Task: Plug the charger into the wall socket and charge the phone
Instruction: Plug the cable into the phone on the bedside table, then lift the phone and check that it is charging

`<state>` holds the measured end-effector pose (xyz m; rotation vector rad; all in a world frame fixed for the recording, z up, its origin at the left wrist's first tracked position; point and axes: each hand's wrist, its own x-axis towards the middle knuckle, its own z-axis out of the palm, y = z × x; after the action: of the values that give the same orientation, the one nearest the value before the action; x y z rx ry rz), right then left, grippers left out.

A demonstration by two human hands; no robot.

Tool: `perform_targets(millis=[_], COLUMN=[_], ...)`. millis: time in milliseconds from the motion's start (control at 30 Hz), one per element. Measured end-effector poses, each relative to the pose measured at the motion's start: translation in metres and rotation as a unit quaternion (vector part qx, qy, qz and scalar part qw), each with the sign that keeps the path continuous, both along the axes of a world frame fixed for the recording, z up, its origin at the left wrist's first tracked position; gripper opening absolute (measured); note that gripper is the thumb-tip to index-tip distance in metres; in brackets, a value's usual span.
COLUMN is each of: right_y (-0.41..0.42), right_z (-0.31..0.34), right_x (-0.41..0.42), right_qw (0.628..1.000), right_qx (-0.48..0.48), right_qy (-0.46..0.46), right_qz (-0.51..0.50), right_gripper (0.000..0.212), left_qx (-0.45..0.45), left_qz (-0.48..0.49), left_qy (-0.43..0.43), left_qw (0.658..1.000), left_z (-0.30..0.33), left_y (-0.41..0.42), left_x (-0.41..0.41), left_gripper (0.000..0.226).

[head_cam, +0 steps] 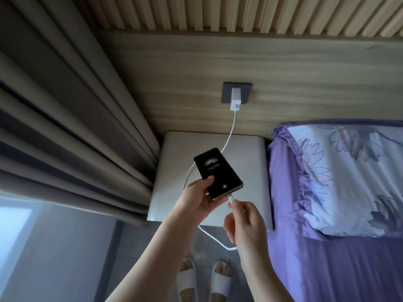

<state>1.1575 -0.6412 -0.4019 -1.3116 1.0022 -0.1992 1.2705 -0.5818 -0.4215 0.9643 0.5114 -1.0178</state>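
A white charger (235, 99) sits plugged into the dark wall socket (246, 92) on the wooden wall panel. Its white cable (229, 136) hangs down, passes behind the phone and loops low to the connector. My left hand (197, 197) holds a black phone (218, 172) above the bedside table, its screen lit with a graphic. My right hand (244, 223) pinches the white cable connector (230, 198), which is in the phone's bottom port.
A white bedside table (246, 166) stands under the socket. Grey curtains (65, 105) hang at the left. A bed with a purple sheet (327, 269) and a flowered pillow (340, 177) fills the right. My feet in white slippers (202, 280) stand on the floor.
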Motion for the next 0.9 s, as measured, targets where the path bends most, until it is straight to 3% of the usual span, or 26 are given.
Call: perform_targets(millis=[300, 900], right_y=[0.002, 0.01], right_z=[-0.004, -0.013], right_x=[0.007, 0.015], right_qw=[1.0, 1.0], right_qx=[-0.001, -0.012], right_qy=[0.012, -0.011], right_qz=[0.012, 0.006], right_gripper=[0.025, 0.025], left_qx=[-0.01, 0.004], left_qz=[-0.039, -0.072], left_qy=[-0.088, -0.127], left_qw=[0.995, 0.989], left_z=[-0.007, -0.018], left_y=[0.005, 0.011], left_x=[0.006, 0.008], left_gripper=[0.015, 0.016])
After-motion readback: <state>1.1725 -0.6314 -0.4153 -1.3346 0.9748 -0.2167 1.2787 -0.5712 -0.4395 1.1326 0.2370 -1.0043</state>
